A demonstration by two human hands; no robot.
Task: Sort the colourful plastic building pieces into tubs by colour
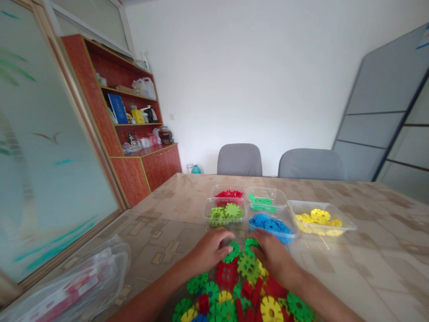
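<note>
My left hand (212, 247) is curled around a green notched plastic disc (232, 253), with the thumb on its edge. Close beside it, my right hand (271, 254) grips a second green notched disc (250, 244); its fingertips are partly hidden. Both hands are above a pile of loose plastic building pieces at the near edge of the table. In that pile I see a red square piece (226, 273), a lime-green square piece (248, 265), a yellow disc (271, 308) and more green discs. My forearms cover the sides of the pile.
Beyond my hands stand clear tubs of sorted pieces: a red tub (214, 191), a lime-green tub (206, 207), a green tub (283, 197), a blue tub (293, 223) and a yellow tub (346, 222). Plastic bags (114, 264) lie left. Two chairs (239, 160) stand behind the table.
</note>
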